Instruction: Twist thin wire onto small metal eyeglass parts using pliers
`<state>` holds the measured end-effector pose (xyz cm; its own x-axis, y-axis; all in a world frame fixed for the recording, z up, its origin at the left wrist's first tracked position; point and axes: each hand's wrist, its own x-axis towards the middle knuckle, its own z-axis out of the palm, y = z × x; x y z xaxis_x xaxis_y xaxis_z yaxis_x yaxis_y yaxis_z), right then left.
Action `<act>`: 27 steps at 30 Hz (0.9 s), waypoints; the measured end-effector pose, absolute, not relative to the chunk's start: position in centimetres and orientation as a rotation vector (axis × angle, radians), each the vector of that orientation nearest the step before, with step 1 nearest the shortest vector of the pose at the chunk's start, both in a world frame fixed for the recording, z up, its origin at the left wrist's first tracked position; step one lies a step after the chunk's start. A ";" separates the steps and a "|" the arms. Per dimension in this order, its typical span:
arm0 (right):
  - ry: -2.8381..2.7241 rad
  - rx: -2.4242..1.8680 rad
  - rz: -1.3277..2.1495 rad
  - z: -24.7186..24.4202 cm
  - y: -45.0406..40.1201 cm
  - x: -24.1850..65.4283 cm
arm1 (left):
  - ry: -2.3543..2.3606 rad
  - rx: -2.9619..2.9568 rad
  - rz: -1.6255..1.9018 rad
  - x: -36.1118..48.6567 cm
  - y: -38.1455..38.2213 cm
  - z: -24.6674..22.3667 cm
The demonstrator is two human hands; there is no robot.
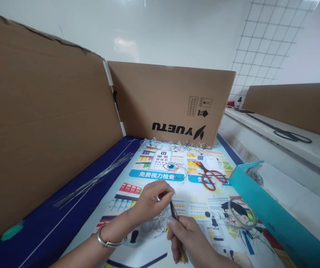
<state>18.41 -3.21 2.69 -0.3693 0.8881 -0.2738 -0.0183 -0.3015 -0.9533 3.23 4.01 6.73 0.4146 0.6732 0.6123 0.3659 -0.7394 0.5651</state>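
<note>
My right hand point(186, 236) is closed around slim pliers point(173, 210) with yellow showing at the handle end, their dark jaws pointing up and away from me. Right by the jaw tips, my left hand point(154, 199) pinches thumb and forefinger together on a thin wire, of which only a tiny end shows. Loose, tangled thin wire point(157, 225) lies on the printed sheet beneath my hands. Farther off, red-handled scissors point(210, 178) lie spread open, with a fine wire tangle point(180, 175) to their left.
Cardboard panels point(171, 100) wall the back and left. Long straight wires point(95, 178) lie on the blue surface at left. A teal box point(277, 212) and a wire coil point(242, 213) are at right. Small twisted wire pieces point(182, 146) line the back panel's foot.
</note>
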 end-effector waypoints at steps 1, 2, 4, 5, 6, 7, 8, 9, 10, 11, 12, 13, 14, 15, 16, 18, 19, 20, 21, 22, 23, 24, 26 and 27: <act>-1.261 -1.171 1.753 2.6 -3.2 18.4 | 0.899 2.332 1.240 3.2 4.0 6.7; -1.259 -1.172 1.756 2.6 -3.2 18.4 | 0.902 2.335 1.236 3.2 4.1 6.6; -1.265 -1.172 1.760 2.4 -3.1 18.5 | 0.905 2.341 1.234 3.3 4.1 6.6; -1.269 -1.171 1.761 2.4 -3.1 18.5 | 0.904 2.345 1.234 3.3 4.1 6.5; -1.272 -1.172 1.761 2.4 -3.1 18.5 | 0.902 2.348 1.235 3.3 4.1 6.5; -1.274 -1.172 1.759 2.4 -3.1 18.5 | 0.897 2.350 1.236 3.3 4.1 6.5; -1.276 -1.171 1.758 2.5 -3.1 18.5 | 0.894 2.351 1.240 3.3 4.1 6.4; -1.279 -1.170 1.758 2.5 -3.1 18.5 | 0.890 2.352 1.243 3.3 4.1 6.4; -1.280 -1.171 1.758 2.5 -3.1 18.6 | 0.885 2.355 1.246 3.3 4.1 6.4; -1.276 -1.175 1.757 2.6 -3.1 18.6 | 0.879 2.359 1.248 3.4 4.1 6.4; -1.272 -1.179 1.759 2.6 -3.1 18.6 | 0.871 2.363 1.250 3.4 4.0 6.4; -1.265 -1.184 1.760 2.6 -3.1 18.6 | 0.859 2.367 1.253 3.4 4.0 6.3; -1.260 -1.188 1.764 2.5 -3.1 18.5 | 0.845 2.372 1.257 3.4 4.0 6.3; -1.255 -1.191 1.767 2.5 -3.2 18.5 | 0.831 2.375 1.262 3.4 4.0 6.3; -1.249 -1.192 1.772 2.4 -3.2 18.5 | 0.818 2.379 1.266 3.3 4.0 6.3; -1.243 -1.195 1.779 2.3 -3.2 18.5 | 0.796 2.388 1.261 3.3 4.1 6.2; -1.241 -1.201 1.776 2.3 -3.2 18.4 | 0.786 2.394 1.251 3.3 4.1 6.2; -1.244 -1.207 1.770 2.2 -3.1 18.4 | 0.773 2.403 1.242 3.3 4.2 6.2; -1.251 -1.213 1.761 2.2 -3.1 18.4 | 0.759 2.414 1.234 3.3 4.2 6.2; -1.265 -1.219 1.750 2.2 -3.1 18.4 | 0.743 2.426 1.229 3.2 4.3 6.2; -1.282 -1.227 1.735 2.3 -3.1 18.4 | 0.723 2.443 1.223 3.2 4.3 6.2; -1.298 -1.234 1.723 2.3 -3.1 18.4 | 0.700 2.460 1.213 3.2 4.4 6.2; -1.325 -1.254 1.705 2.6 -3.1 18.4 | 0.659 2.485 1.187 3.1 4.6 6.3; -1.338 -1.267 1.698 2.7 -3.2 18.5 | 0.642 2.491 1.179 3.1 4.7 6.4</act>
<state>18.47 -3.20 2.69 -0.3431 0.8897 -0.3010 0.0847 -0.2899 -0.9533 3.07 4.69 6.35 0.5610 0.5176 0.6461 0.2621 -0.8514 0.4544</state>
